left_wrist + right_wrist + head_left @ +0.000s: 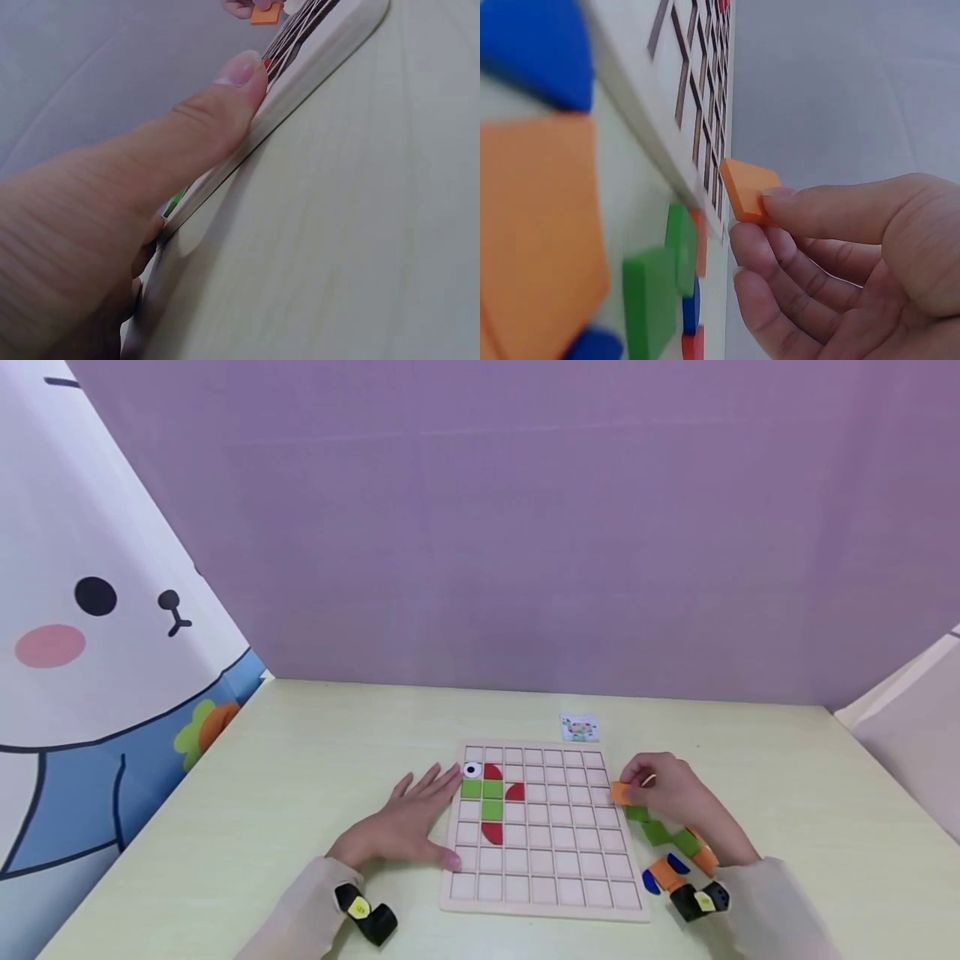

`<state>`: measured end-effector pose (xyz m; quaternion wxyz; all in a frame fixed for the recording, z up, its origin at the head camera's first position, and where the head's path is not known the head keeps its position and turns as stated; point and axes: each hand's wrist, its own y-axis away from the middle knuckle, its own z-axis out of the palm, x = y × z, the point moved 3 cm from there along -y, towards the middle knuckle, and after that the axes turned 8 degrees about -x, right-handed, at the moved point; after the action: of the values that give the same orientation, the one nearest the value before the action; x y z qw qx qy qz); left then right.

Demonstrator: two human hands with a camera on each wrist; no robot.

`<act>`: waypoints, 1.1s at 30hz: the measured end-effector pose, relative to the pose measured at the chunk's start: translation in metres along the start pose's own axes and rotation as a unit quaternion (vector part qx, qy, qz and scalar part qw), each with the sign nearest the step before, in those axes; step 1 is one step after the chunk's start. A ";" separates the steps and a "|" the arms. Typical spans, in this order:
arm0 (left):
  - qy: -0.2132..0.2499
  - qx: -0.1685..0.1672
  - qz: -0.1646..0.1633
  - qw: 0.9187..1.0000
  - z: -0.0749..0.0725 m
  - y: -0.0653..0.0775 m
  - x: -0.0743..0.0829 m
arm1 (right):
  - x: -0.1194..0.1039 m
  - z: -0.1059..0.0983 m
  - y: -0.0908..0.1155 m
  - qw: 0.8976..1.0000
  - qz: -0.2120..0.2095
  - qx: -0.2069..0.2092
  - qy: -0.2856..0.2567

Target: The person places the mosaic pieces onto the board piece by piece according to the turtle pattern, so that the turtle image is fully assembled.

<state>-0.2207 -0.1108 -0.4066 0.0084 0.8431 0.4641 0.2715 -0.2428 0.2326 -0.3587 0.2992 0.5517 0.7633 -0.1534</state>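
My right hand [671, 787] pinches an orange square tile [751, 191] between thumb and fingertips, held up beside the right edge of a wooden grid board [543, 911]. Along the board's left side rests my left hand [401, 828], fingers spread, its thumb [240, 71] lying on the rim. Tiles fill a few cells at the board's upper left: a round eye tile [472, 770], green squares [492, 810] and red quarter-circles [492, 834]. The other cells show bare wood.
Right of the board lie loose tiles: green ones [656, 833], orange ones [664, 875] and blue rounded ones [651, 882], partly under my right wrist. A small picture card [580, 727] lies behind the board. A purple panel [525, 568] rises at the table's back.
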 end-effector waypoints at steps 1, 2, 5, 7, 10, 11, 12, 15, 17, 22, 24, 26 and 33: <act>-0.001 0.000 0.001 1.000 0.000 0.000 0.000 | -0.002 0.001 -0.001 1.000 -0.001 -0.002 -0.001; -0.003 -0.001 0.000 1.000 0.001 0.000 0.000 | -0.004 0.003 -0.001 1.000 0.000 -0.003 -0.002; -0.005 -0.002 0.002 1.000 0.002 0.000 -0.001 | -0.009 0.008 -0.003 1.000 -0.001 -0.006 -0.006; -0.007 -0.001 0.004 1.000 0.003 0.000 -0.001 | -0.013 0.010 -0.004 1.000 -0.006 -0.008 -0.010; -0.011 0.002 0.005 1.000 0.003 0.000 -0.001 | -0.019 0.016 -0.006 1.000 -0.022 -0.011 -0.013; -0.011 0.003 0.006 1.000 0.003 0.000 -0.001 | -0.022 0.018 -0.007 0.999 -0.028 -0.013 -0.015; -0.012 0.004 0.006 1.000 0.003 0.000 -0.001 | -0.024 0.019 -0.008 0.999 -0.033 -0.014 -0.018; -0.013 0.005 0.009 1.000 0.004 0.001 0.000 | -0.032 0.025 -0.011 0.999 -0.044 -0.014 -0.020; -0.009 0.005 0.010 1.000 0.004 0.001 0.000 | -0.037 0.028 -0.014 0.998 -0.049 -0.015 -0.022; -0.006 0.001 0.008 1.000 0.003 0.004 0.000 | -0.048 0.037 -0.019 0.998 -0.057 -0.025 -0.030; -0.007 -0.001 0.008 1.000 0.003 0.004 -0.001 | -0.052 0.042 -0.021 0.998 -0.053 -0.029 -0.033; -0.008 -0.001 0.009 1.000 0.003 0.005 -0.001 | -0.056 0.046 -0.022 0.998 -0.047 -0.032 -0.034; -0.002 0.000 0.018 1.000 0.004 0.007 -0.002 | -0.067 0.059 -0.026 0.997 -0.057 -0.041 -0.041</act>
<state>-0.2146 -0.1150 -0.4087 0.0042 0.8518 0.4491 0.2697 -0.2362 0.1400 -0.3654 0.3429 0.4875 0.7866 -0.1614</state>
